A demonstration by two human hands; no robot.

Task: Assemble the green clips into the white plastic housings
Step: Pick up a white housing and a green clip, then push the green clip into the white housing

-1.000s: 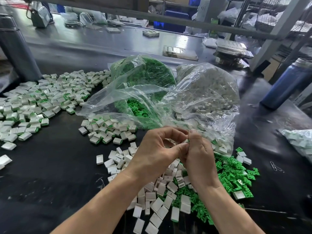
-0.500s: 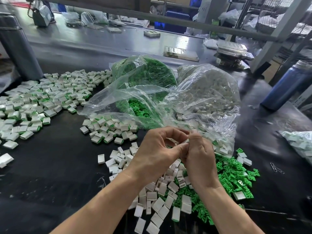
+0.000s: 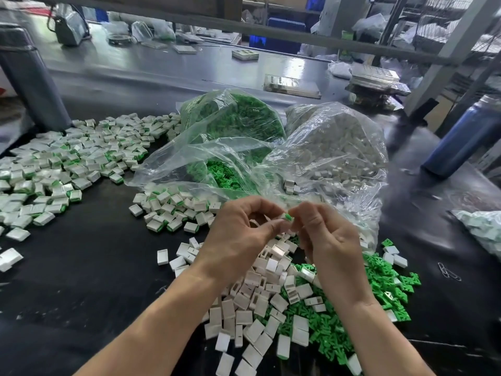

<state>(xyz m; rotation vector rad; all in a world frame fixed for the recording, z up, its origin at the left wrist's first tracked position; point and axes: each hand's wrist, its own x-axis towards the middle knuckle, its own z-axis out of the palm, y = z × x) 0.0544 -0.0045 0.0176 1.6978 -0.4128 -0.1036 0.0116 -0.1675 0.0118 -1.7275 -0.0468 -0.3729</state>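
— Where do we stand with our hands?

— We have both raised above the near middle of the black table (image 3: 81, 280). Our left hand (image 3: 238, 234) has its fingers curled, thumb and forefinger pinching a white housing (image 3: 282, 216) with a green clip (image 3: 289, 217) showing at its end. Our right hand (image 3: 328, 237) curls in from the other side, its fingertips (image 3: 298, 213) pinching the same piece at the green end.

— How far is the clip seated?

— We cannot tell; our fingers hide most of the part.

— And the loose stock?

— Directly below our hands lies a heap of empty white housings (image 3: 260, 308), running toward the table's near edge. Touching it on the right is a spread of loose green clips (image 3: 379, 283), reaching toward the near right corner. Just beyond our hands we see a small pile of finished pieces (image 3: 173, 210), white with green at the ends, and a far larger drift of them (image 3: 59, 169) along the left edge.

— The bags?

— Two clear plastic bags sit toward the middle of the table, touching each other: the bag of green clips (image 3: 233, 123) on the left with its mouth open toward us, the bag of white housings (image 3: 339, 147) on the right. A blue bottle (image 3: 461, 139) stands near the right edge, and a paper clip (image 3: 448, 271) lies well right of the green spread.
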